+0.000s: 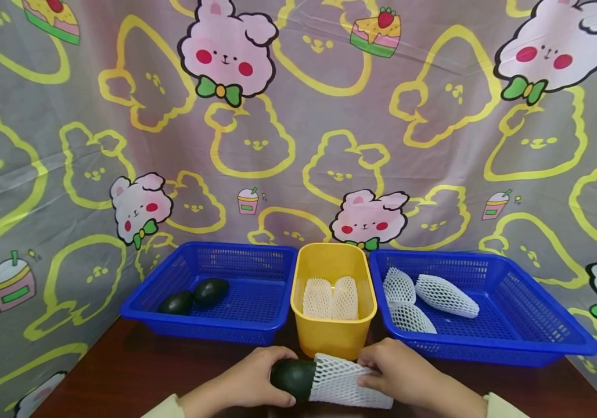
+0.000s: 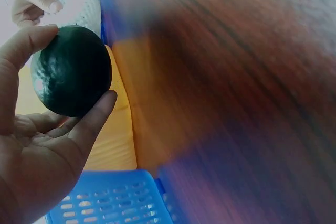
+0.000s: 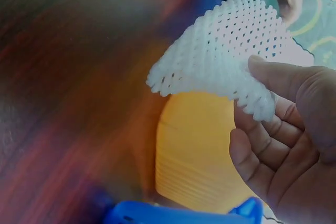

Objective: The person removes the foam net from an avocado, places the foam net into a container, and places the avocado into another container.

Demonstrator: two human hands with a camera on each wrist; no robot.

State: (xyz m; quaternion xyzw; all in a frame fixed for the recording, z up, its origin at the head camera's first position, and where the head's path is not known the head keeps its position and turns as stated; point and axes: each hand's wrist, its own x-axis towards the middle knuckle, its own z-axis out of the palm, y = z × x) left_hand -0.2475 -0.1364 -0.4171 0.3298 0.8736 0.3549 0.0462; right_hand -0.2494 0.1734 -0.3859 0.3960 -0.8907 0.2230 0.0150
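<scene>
In front of the yellow bin, my left hand (image 1: 259, 377) grips a dark green avocado (image 1: 293, 378), thumb on the near side and fingers behind. A white foam net sleeve (image 1: 345, 383) covers the avocado's right end. My right hand (image 1: 400, 371) pinches the sleeve toward its other end. In the left wrist view the avocado's bare glossy end (image 2: 73, 72) sits between thumb and fingers. The right wrist view has the sleeve's loose end (image 3: 210, 72) flared out flat, the right thumb (image 3: 278, 77) pressing on it.
A blue basket (image 1: 267, 334) at left has two dark avocados (image 1: 211, 292). The yellow bin (image 1: 332, 342) in the middle contains foam sleeves (image 1: 317, 299). Several net-covered pieces (image 1: 447, 295) lie in the right blue basket (image 1: 492, 351). A patterned curtain (image 1: 298, 151) hangs behind.
</scene>
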